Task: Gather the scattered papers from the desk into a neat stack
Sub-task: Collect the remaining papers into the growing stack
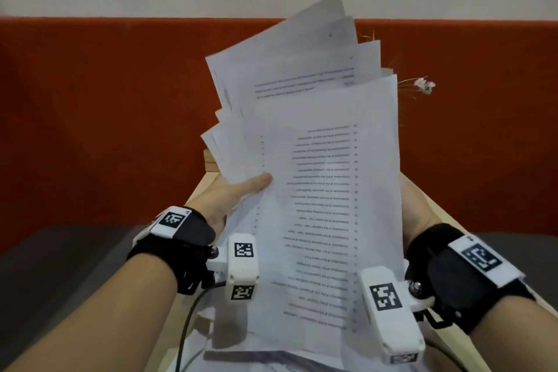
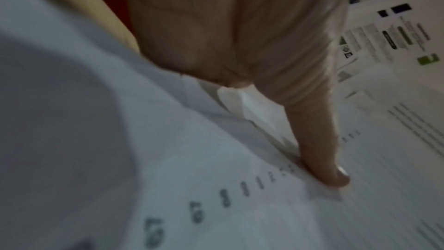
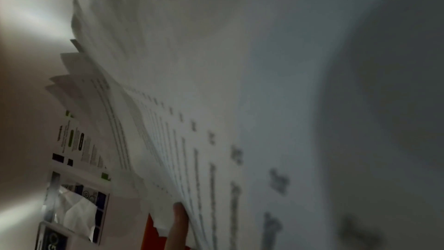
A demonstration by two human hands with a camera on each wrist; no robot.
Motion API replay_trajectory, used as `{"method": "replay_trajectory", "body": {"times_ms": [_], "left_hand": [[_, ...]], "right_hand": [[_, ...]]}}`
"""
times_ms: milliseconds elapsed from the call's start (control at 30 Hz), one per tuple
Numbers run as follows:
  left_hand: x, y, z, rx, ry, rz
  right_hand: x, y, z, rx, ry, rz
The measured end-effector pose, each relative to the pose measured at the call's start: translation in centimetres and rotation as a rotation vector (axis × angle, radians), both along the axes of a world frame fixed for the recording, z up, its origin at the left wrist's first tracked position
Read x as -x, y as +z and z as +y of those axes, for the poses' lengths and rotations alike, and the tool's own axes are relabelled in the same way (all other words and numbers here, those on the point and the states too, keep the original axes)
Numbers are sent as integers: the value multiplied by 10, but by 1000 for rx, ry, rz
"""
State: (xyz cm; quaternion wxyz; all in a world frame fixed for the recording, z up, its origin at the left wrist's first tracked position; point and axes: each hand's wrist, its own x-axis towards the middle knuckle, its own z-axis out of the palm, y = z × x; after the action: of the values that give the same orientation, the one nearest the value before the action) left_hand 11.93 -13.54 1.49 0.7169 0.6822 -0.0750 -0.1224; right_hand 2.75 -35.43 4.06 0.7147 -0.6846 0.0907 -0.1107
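A: How far along does this look?

B: Most of the way, I'd judge. The papers (image 1: 320,166) are off the desk (image 1: 208,187) and held up in the middle of the head view, but they fan out: corners stick out at upper centre and along the left edge, so nothing is squared yet.

A: Anything left lying down?

B: At the bottom centre of the head view some pale sheets (image 1: 271,359) seem to lie under the held bundle; it's blurred, so I can't say how many.

A: And the hands?

B: The left hand (image 1: 232,193) pinches the bundle's left edge, thumb on the top page. The left wrist view shows that thumb pressing beside a column of page numbers. The right hand (image 1: 415,205) is at the right edge, mostly hidden behind the sheets. The right wrist view shows one fingertip (image 3: 179,214) against the underside of the sheets, but which hand it belongs to I can't say, so I can't tell how the right hand is gripping.

A: Any containers?

B: One: a tissue box (image 3: 72,206) in the lower left of the right wrist view, white tissue showing at its opening. What remains, I think, is tapping the edges flush and laying the stack down
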Motion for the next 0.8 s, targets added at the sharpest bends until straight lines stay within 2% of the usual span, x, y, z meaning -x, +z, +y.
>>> {"method": "replay_trajectory", "body": {"times_ms": [133,300,400,467,533,633,700,800], "left_hand": [[-3,-2,8,107,-37,120],[-1,0,17,204,-51,133],[1,14,15,159,1,5],[1,29,12,129,94,-131],[0,42,10,182,192,-237],[3,54,12,218,167,-297],[7,56,15,117,90,-303],[12,48,21,-8,31,-304]], "right_hand": [[0,-2,-2,-55,-18,19],[-4,-1,-2,-79,-52,4],[-6,6,0,-73,97,-106],[-4,16,4,15,196,-160],[-6,20,5,117,262,-201],[-11,25,9,131,134,-206],[-14,26,9,83,25,-205],[-19,20,11,-11,16,-218]]}}
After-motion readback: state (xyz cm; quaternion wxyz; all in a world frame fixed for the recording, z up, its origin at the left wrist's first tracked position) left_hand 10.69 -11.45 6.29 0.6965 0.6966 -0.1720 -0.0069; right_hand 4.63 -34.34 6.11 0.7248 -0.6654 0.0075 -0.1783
